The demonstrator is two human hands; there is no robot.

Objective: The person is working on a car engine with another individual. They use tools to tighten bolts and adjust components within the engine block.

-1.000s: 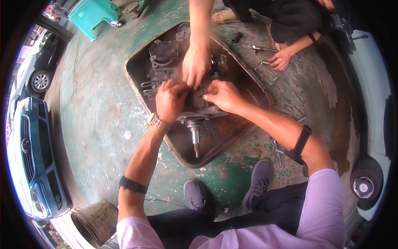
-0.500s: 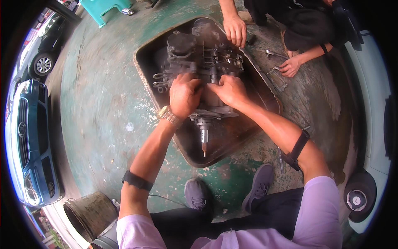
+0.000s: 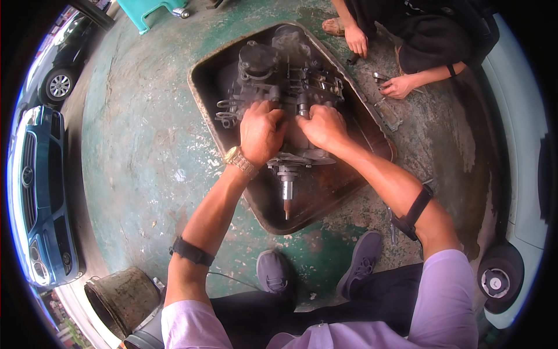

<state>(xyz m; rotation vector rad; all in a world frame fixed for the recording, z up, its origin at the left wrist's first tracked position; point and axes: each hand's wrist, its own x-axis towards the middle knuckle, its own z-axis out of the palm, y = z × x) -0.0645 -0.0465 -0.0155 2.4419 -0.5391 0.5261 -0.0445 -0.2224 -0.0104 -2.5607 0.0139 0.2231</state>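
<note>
A dark, greasy gearbox (image 3: 258, 61) lies in a rusty metal tray (image 3: 337, 192), its splined shaft (image 3: 287, 191) pointing toward me. My left hand (image 3: 263, 132) is closed, fingers curled over the middle of the housing, with the fingertips hidden behind the knuckles. Just to its right, my right hand (image 3: 323, 129) also grips the housing with bent fingers, its thumb beside a short upright metal cylinder (image 3: 303, 106). What exact part each set of fingertips presses on cannot be seen.
A co-worker crouches at the far right, one hand (image 3: 356, 42) lowered near the floor, the other (image 3: 398, 87) at a ratchet wrench (image 3: 381, 76). A dirty bucket (image 3: 125, 299) stands near left, a turquoise stool (image 3: 142, 11) far left. Cars flank both sides.
The co-worker's one hand has left the tray's far rim and shifted right. Their other hand has moved from a metal piece up to the ratchet wrench. My hands stay almost in place.
</note>
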